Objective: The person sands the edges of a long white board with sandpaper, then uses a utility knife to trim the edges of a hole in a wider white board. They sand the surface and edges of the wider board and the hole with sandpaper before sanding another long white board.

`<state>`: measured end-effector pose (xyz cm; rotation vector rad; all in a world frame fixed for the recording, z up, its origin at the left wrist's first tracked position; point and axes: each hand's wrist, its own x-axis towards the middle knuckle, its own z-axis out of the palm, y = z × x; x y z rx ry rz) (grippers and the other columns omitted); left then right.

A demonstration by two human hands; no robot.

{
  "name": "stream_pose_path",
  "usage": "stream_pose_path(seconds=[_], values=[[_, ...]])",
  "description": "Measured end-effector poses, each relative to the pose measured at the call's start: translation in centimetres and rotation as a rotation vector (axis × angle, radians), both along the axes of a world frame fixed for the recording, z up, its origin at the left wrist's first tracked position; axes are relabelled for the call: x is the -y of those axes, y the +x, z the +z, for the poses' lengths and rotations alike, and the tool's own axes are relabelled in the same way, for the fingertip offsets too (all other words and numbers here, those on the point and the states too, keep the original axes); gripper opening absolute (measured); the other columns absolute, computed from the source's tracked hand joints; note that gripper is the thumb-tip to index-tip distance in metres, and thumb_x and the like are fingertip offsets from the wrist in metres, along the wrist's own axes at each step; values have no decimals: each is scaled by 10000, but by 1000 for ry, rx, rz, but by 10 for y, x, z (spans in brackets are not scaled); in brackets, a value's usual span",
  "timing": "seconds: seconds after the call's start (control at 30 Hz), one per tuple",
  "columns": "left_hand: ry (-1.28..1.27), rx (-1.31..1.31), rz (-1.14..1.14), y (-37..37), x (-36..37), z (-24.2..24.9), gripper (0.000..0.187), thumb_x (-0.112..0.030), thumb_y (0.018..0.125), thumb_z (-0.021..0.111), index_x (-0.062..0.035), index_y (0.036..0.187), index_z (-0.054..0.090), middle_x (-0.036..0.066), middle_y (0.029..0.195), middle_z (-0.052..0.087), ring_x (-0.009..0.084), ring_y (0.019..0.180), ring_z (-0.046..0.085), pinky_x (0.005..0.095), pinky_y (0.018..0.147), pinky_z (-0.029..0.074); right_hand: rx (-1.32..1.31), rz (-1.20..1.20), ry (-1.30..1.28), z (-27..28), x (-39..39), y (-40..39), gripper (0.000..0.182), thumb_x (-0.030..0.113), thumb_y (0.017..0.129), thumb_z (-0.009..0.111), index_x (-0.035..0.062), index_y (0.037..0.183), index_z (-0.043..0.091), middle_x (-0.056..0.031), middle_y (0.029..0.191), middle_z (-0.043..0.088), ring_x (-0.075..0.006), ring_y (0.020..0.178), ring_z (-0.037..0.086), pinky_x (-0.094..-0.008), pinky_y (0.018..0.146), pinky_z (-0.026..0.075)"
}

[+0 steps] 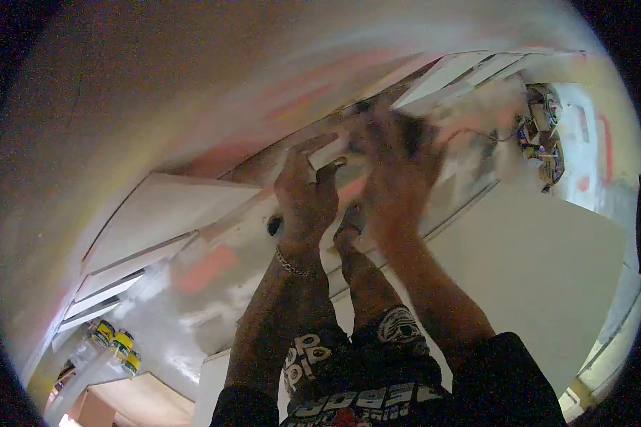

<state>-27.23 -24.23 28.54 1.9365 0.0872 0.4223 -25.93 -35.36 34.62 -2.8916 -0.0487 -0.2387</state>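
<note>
My left hand (305, 188), with a chain bracelet (290, 265) at the wrist, is closed round a small pale block (327, 154), its thumb and fingers on either side. To the right, my right hand (395, 146) is raised and smeared by motion. Something dark (413, 134) shows at its fingers, too blurred to name, and its finger positions are unclear. Below and between the hands, one foot (350, 222) stands on the paint-marked floor.
White panels (178, 213) lean at the left, others (441, 82) at the upper right. A large white board (527, 263) lies at the right. Yellow-and-black cans (122, 343) stand lower left. A box of tools and cables (545, 142) sits at the far right.
</note>
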Motion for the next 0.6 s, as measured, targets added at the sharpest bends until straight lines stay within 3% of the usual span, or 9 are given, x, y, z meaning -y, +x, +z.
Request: stream_pose_path(seconds=[0.03, 0.1, 0.2, 0.27, 0.3, 0.4, 0.53, 0.57, 0.6], values=[[-2, -1, -2, -1, 0, -3, 310, 18, 803, 717, -67, 1094, 655, 115, 1057, 692, 261, 863, 666, 340, 756, 529, -149, 116, -39, -4, -14, -12, 481, 181, 836, 604, 300, 1300, 647, 42, 1470, 523, -415, 1390, 382, -687, 1155, 118], [-289, -32, -86, -3, -4, -6, 278, 0, 814, 719, -70, 1078, 664, 132, 1023, 696, 276, 873, 685, 351, 744, 533, -40, 164, -71, -9, -7, -22, 503, 181, 825, 607, 294, 1314, 635, 40, 1483, 509, -422, 1394, 371, -677, 1161, 120], [66, 23, -32, -2, -5, 0, 275, -20, 821, 730, -72, 1081, 658, 134, 964, 701, 292, 864, 694, 358, 735, 537, 120, 124, -219, -11, 11, -8, 550, 198, 798, 615, 296, 1340, 613, 44, 1512, 474, -440, 1416, 329, -666, 1171, 116], [70, -22, -3, -3, -4, 0, 275, -32, 822, 738, -70, 1081, 657, 140, 956, 701, 296, 867, 697, 366, 740, 541, 167, 100, -127, -13, 16, -5, 537, 225, 803, 605, 308, 1334, 619, 63, 1517, 468, -427, 1428, 318, -684, 1159, 112], [73, -69, 25, -4, -3, 0, 275, -44, 823, 746, -69, 1081, 655, 146, 948, 702, 301, 870, 700, 374, 745, 545, -11, 171, 36, -4, -2, -15, 539, 180, 827, 586, 302, 1351, 608, 65, 1516, 475, -426, 1430, 320, -682, 1156, 105], [-144, -103, -57, -7, -7, -5, 276, -38, 821, 741, -54, 1082, 650, 162, 985, 700, 325, 898, 700, 380, 765, 551, 96, 330, -39, 4, -11, -31, 486, 185, 846, 571, 273, 1320, 633, 45, 1480, 518, -412, 1421, 344, -661, 1153, 147], [86, -8, -56, -5, -6, 0, 271, -24, 821, 716, -43, 1082, 647, 170, 1033, 692, 342, 941, 692, 394, 774, 555, 199, 39, -154, 8, 3, 2, 403, 247, 851, 585, 277, 1241, 680, 60, 1415, 572, -396, 1408, 377, -652, 1148, 178], [65, -40, -35, -6, -5, -7, 274, -21, 820, 705, -46, 1087, 646, 165, 1044, 689, 348, 952, 686, 396, 778, 556, -49, 29, 173, 17, -9, -8, 418, 218, 852, 594, 291, 1256, 674, 64, 1437, 561, -406, 1405, 380, -652, 1160, 130], [45, -75, -16, -8, -5, -11, 278, -18, 820, 694, -49, 1091, 645, 160, 1055, 686, 355, 962, 680, 398, 782, 557, -51, 27, 174, 13, -13, -20, 418, 218, 852, 594, 291, 1256, 674, 64, 1437, 561, -406, 1405, 380, -652, 1160, 130]])
